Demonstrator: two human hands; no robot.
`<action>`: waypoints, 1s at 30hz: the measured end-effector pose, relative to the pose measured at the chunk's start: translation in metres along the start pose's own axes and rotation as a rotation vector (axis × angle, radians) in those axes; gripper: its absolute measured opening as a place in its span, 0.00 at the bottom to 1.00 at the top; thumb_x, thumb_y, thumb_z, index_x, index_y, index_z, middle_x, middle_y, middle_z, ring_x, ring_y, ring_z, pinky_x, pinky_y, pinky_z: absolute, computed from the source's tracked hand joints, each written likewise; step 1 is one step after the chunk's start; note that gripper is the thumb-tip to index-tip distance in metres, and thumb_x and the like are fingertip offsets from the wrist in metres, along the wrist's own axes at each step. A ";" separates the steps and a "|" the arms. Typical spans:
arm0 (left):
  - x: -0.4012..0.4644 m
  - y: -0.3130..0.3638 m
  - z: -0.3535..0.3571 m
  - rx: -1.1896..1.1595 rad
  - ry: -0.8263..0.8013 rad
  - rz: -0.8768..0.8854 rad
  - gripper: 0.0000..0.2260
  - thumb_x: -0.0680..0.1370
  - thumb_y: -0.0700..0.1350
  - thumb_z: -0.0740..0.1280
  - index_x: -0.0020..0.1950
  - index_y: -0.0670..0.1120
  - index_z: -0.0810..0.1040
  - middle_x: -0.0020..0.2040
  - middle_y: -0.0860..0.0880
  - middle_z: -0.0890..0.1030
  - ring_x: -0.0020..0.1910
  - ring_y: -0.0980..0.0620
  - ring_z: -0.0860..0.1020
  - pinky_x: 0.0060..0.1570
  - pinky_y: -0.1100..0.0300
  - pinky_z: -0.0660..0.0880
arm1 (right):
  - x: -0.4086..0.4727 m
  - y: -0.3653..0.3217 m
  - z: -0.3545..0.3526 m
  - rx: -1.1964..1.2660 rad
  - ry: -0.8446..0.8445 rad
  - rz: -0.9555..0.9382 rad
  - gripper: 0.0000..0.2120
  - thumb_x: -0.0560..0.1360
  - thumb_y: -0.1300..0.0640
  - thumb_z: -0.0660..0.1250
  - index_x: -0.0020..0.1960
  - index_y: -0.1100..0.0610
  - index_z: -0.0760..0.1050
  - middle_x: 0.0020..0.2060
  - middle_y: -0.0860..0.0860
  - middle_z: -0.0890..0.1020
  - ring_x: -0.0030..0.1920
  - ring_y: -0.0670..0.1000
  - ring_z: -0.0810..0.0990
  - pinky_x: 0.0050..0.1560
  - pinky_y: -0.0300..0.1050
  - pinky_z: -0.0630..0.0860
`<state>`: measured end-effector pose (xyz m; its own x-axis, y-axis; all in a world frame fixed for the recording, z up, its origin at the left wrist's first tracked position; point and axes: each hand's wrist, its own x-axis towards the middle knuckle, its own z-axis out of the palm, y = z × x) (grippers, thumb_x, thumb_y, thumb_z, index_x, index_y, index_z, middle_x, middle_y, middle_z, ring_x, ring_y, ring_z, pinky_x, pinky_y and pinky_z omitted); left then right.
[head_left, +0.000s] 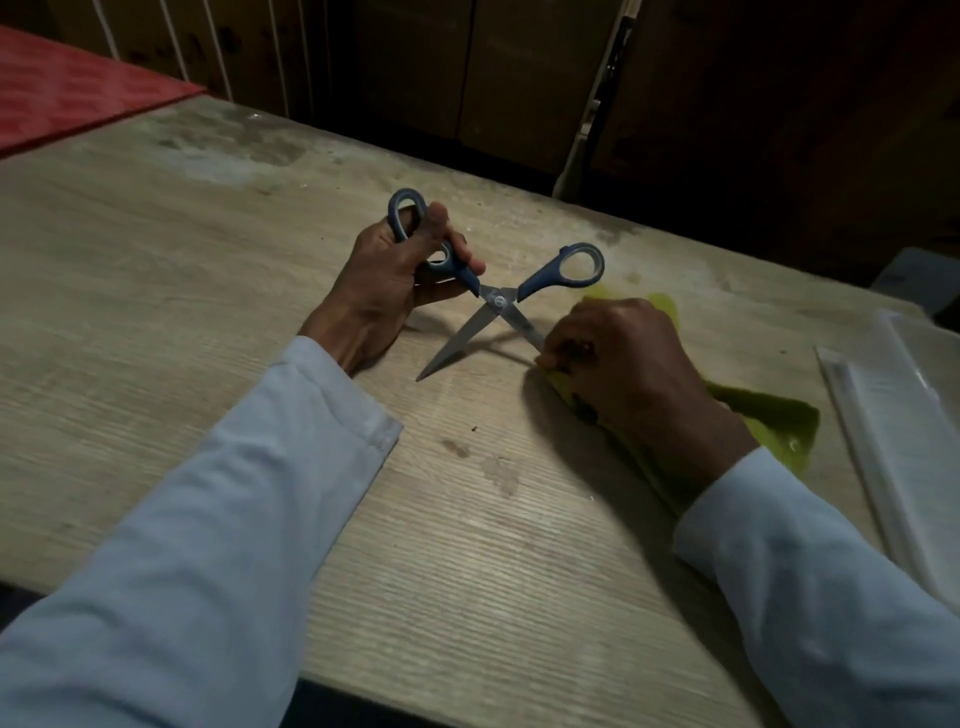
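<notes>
A pair of scissors (496, 300) with blue-grey handles stands wide open above the wooden table (208, 291). My left hand (387, 283) grips one handle loop, fingers curled round it. The other loop is free, up and to the right. One blade points down to the table between my hands. The second blade runs to my right hand (621, 358), whose fingertips pinch its end together with a yellow-green cloth (769, 415). That cloth lies flat under my right hand and wrist. Both forearms wear light blue sleeves.
A red sheet (67, 93) covers the table's far left corner. Clear plastic packaging (904, 415) lies along the right edge. Dark wooden panels and white cords stand behind the table. Stains mark the tabletop near the middle.
</notes>
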<state>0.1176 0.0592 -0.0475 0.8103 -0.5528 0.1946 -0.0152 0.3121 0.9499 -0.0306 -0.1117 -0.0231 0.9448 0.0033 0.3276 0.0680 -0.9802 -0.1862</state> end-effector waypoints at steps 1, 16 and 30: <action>0.000 0.001 0.001 0.002 -0.002 0.003 0.13 0.83 0.50 0.59 0.42 0.47 0.75 0.37 0.51 0.83 0.46 0.48 0.83 0.52 0.49 0.81 | -0.001 0.001 -0.001 -0.012 -0.018 0.011 0.04 0.71 0.62 0.74 0.44 0.55 0.86 0.39 0.53 0.85 0.38 0.53 0.82 0.45 0.52 0.81; 0.002 0.001 0.000 -0.022 -0.036 -0.009 0.13 0.84 0.49 0.57 0.43 0.46 0.75 0.37 0.51 0.83 0.45 0.49 0.84 0.52 0.49 0.80 | -0.003 0.000 0.017 -0.062 0.090 -0.010 0.03 0.71 0.62 0.73 0.41 0.58 0.80 0.37 0.55 0.82 0.34 0.53 0.76 0.34 0.47 0.75; 0.002 -0.001 -0.003 -0.045 -0.048 -0.008 0.13 0.84 0.48 0.57 0.43 0.46 0.75 0.37 0.51 0.83 0.45 0.48 0.83 0.55 0.46 0.79 | 0.002 0.006 0.021 0.050 0.113 0.025 0.03 0.71 0.64 0.72 0.41 0.57 0.82 0.39 0.55 0.83 0.38 0.56 0.80 0.40 0.56 0.80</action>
<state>0.1214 0.0599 -0.0487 0.7815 -0.5912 0.1995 0.0183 0.3412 0.9398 -0.0219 -0.1130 -0.0427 0.9044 -0.0457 0.4242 0.0637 -0.9687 -0.2401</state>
